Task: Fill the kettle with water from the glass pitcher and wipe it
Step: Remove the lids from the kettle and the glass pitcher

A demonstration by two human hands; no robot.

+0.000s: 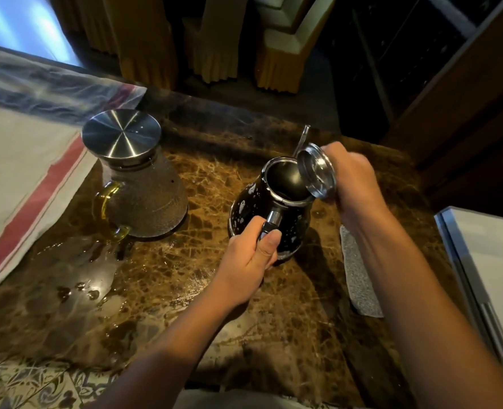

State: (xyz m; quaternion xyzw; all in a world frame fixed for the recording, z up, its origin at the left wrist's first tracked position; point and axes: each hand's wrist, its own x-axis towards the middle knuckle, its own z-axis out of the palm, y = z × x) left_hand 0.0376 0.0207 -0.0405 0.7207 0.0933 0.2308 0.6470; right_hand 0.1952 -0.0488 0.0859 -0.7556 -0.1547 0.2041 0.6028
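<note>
A black kettle (246, 209) speckled with water drops stands on the brown marble table (170, 290), its mouth uncovered. My left hand (248, 255) grips the kettle's handle from the near side. My right hand (352, 178) holds the shiny metal lid (316, 172) tilted on edge just right of the kettle's mouth. The textured glass pitcher (147, 196) with a yellow handle and a flat steel lid stands to the left, apart from both hands.
Water is pooled on the marble (76, 276) in front of the pitcher. A grey cloth (359, 278) lies under my right forearm. A white and red fabric (23, 178) covers the left. A white appliance edge (486, 261) sits at the right; draped chairs stand beyond.
</note>
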